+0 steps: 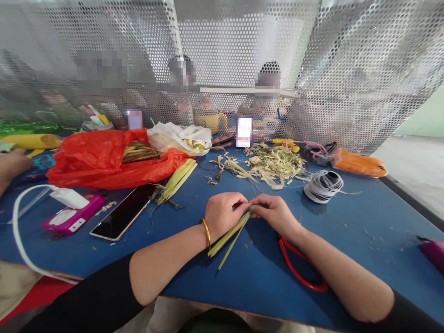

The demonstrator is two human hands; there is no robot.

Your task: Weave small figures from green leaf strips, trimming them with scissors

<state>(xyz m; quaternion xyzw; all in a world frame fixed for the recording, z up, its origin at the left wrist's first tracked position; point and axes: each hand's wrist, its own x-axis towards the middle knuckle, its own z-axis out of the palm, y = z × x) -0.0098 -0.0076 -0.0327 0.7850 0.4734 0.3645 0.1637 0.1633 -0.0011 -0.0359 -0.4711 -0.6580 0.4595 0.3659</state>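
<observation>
Black sleeves [90, 296] are drawn back along both forearms, and 1 smooth gold bangle [206, 233] is worn at the left wrist. Below the right forearm, a curved red handle [298, 268] is partly covered on the flat blue table [194, 282]. Between the forearms, thin, fibrous green-yellow strips [229, 237] are held at a slant, their far end pinched by the fingertips of the left hand [222, 212] and right hand [277, 213], which are brought together there. To the left, a glossy black phone [125, 212] is laid near a purple plastic block [92, 206], from which a bent white cable [15, 222] is led. To the right, a spool [322, 185] is wound with pale thread. Farther off, loose stalks [178, 180] are spread beside a crinkled red bag [86, 157], and dry, curled scraps [277, 164] are heaped. Beyond, a grey sheet [239, 46] is punched with round holes
</observation>
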